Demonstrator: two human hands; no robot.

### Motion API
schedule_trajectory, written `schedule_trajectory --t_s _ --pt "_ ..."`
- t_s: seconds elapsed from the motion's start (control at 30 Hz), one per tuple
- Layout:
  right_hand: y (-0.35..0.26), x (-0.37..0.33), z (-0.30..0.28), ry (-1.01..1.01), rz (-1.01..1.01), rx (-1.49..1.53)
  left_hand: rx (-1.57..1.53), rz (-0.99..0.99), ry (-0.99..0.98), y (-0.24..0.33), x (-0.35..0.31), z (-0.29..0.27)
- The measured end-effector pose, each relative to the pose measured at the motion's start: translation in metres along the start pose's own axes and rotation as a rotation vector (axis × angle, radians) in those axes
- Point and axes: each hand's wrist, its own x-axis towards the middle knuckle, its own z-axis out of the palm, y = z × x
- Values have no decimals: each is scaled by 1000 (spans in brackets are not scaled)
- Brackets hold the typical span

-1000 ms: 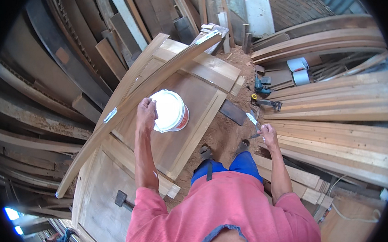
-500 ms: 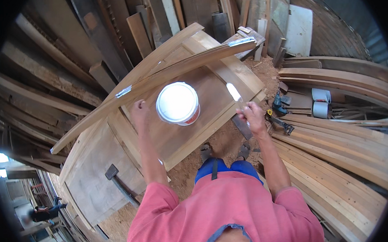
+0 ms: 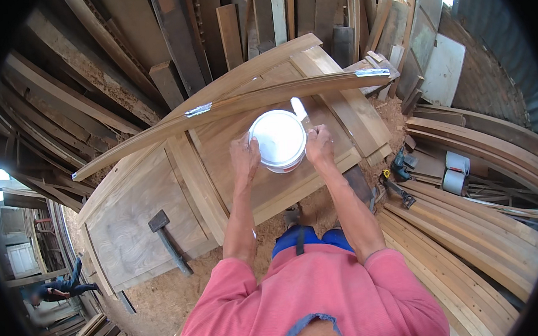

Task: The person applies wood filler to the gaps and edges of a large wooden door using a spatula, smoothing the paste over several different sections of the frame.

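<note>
A white bucket (image 3: 277,136) with a bright round top stands on a panelled wooden door (image 3: 255,193). My left hand (image 3: 244,154) is closed against the bucket's left side. At its right side is my right hand (image 3: 320,143), fingers closed around a flat spatula (image 3: 300,110) with a white-coated blade pointing away from me. That hand also appears to touch the bucket's rim. Beyond the bucket, a long wooden rail (image 3: 250,100) lies across the door, with whitish patches near its middle and right end. A hammer (image 3: 168,239) rests on the door's left part.
Long boards (image 3: 460,219) are stacked at the right, with a power drill (image 3: 401,163) and a yellow-and-black tool (image 3: 398,188) near them. Upright planks (image 3: 230,36) line the far side. Another person (image 3: 62,289) is at the far left. Sawdust (image 3: 167,307) covers the floor.
My left hand has come to the bucket's left side. My right hand has brought the spatula inward to the bucket's right side. The whole view has shifted a little.
</note>
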Motion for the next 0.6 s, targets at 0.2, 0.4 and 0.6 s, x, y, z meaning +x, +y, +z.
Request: schedule_trajectory --t_s 0.2,0.4,0.6 --pt "-52 -9 -20 -65 -102 373 -821 -581 -124 -2 0 -29" --pt "-60 7 -39 -267 -354 155 -1415 -854 -215 -60 -29 -77" --pt "-53 3 14 -376 -422 -834 -1286 -938 -192 -109 -81 -122"
